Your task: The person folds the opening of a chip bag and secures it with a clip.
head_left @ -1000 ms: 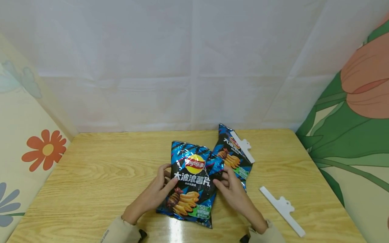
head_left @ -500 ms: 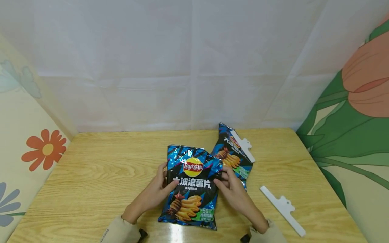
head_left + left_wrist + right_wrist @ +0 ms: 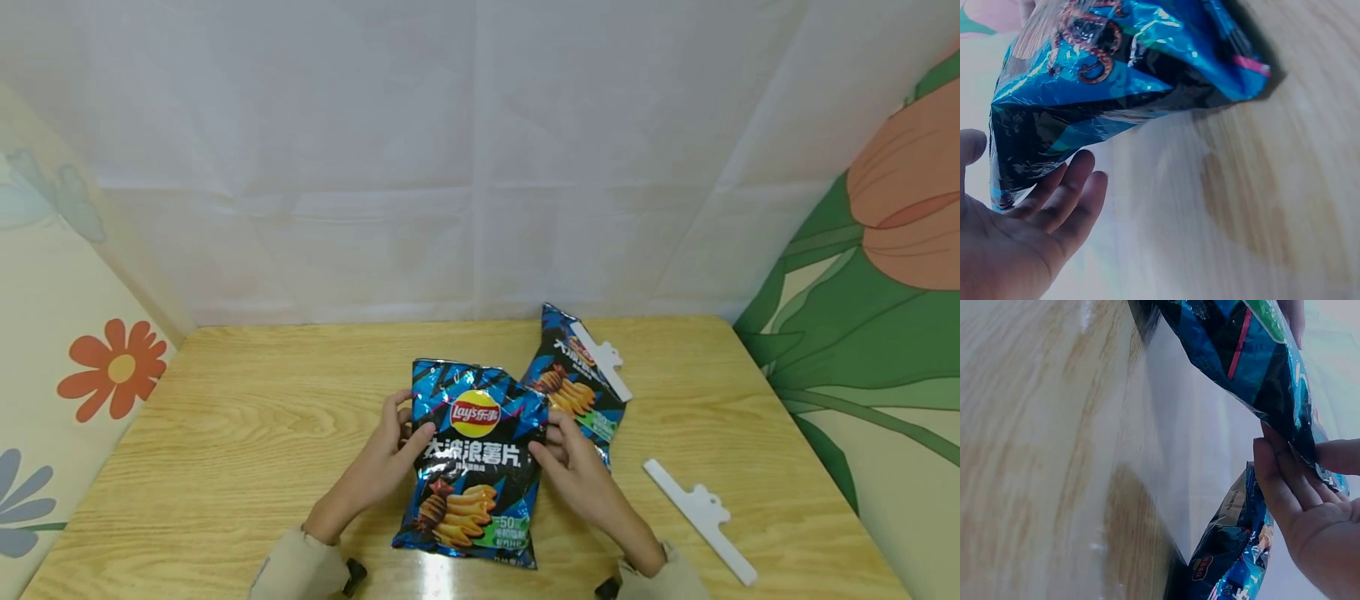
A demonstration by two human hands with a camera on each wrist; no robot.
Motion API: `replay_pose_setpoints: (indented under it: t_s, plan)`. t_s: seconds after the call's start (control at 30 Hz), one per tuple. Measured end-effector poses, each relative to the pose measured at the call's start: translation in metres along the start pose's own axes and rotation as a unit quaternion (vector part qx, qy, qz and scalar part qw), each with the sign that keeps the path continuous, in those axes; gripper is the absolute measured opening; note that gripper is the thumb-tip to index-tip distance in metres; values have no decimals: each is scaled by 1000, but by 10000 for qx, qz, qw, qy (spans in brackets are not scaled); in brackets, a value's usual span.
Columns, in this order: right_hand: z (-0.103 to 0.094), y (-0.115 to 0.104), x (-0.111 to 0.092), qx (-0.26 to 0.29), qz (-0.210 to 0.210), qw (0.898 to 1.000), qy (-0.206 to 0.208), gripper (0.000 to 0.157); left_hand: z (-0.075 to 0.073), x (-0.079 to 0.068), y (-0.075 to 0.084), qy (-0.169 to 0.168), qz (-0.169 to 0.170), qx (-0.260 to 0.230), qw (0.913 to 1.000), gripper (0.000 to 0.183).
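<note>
A blue and black Lay's chip bag [image 3: 480, 467] stands propped up over the front middle of the table, its printed face towards me. My right hand [image 3: 581, 471] pinches its right edge, thumb in front and fingers behind, as the right wrist view confirms. Along the left edge, my left hand [image 3: 382, 462] has loosely extended fingers behind the bag. In the left wrist view that hand's thumb [image 3: 971, 147] is apart from the foil. Behind and to the right lies a second chip bag [image 3: 562, 383], with a white clip [image 3: 602, 362] across its upper right side.
Another white clip [image 3: 701, 518] lies on the wooden table [image 3: 247, 417] to the right of my right forearm. A white cloth [image 3: 420, 167] hangs behind the table. Painted flower panels [image 3: 840, 317] flank both sides.
The front chip bag has tilted slightly and its top has shifted a little left and lower. My left hand has slid slightly up its edge, while my right hand keeps its hold.
</note>
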State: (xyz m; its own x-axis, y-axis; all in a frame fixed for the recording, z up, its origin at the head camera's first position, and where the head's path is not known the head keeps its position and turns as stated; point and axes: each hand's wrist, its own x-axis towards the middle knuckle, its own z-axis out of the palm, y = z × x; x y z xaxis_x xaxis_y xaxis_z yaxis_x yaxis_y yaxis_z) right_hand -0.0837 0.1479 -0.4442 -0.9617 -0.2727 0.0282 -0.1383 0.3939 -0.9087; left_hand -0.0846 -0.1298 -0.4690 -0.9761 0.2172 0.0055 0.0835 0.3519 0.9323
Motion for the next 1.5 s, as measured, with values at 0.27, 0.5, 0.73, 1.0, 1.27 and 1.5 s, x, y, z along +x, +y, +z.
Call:
replay_pose_setpoints:
  t_s: [0.27, 0.5, 0.73, 1.0, 1.27, 1.5]
  plan:
    - [1, 1, 0, -49, -117, 9999, -23, 28, -1, 8, 3, 363, 236, -240, 9988, 55]
    - [1, 1, 0, -3, -164, 9999, -39, 30, -4, 13, 8, 405, 284, -188, 9986, 55]
    - [1, 0, 0, 135, -6, 9999, 53, 31, -5, 15, 9, 555, 375, -107, 9977, 56]
    - [-1, -1, 0, 150, 69, 9999, -20, 30, -4, 19, 12, 731, 513, -310, 9955, 56]
    - [-1, 0, 1, 87, 15, 9999, -128, 29, -4, 23, 17, 914, 586, -400, 9933, 55]
    - [-2, 0, 0, 96, 25, 9999, -128, 29, -4, 25, 18, 1061, 631, -432, 9914, 56]
